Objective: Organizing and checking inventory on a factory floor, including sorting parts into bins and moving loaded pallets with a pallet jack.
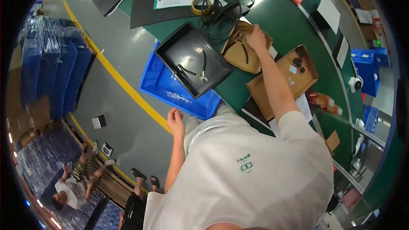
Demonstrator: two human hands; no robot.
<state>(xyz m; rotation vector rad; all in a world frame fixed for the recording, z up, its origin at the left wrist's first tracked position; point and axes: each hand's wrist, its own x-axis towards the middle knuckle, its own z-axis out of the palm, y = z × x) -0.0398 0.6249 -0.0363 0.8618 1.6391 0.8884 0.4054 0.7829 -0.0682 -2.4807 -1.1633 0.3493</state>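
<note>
One cardboard box (253, 62), pliers (245, 53) inside, sits on the green tabletop (233, 88) under the right hand (256, 38), whose fingers' hold is unclear; the left hand (175, 122) curls loosely, apparently empty. Likely light and bendable, the box suits a rim grip.

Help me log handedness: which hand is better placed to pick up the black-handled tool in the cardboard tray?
Probably the right hand: it is at that cardboard tray, close to the black-handled tool. The left hand is farther off, down beside the blue crate.
</note>
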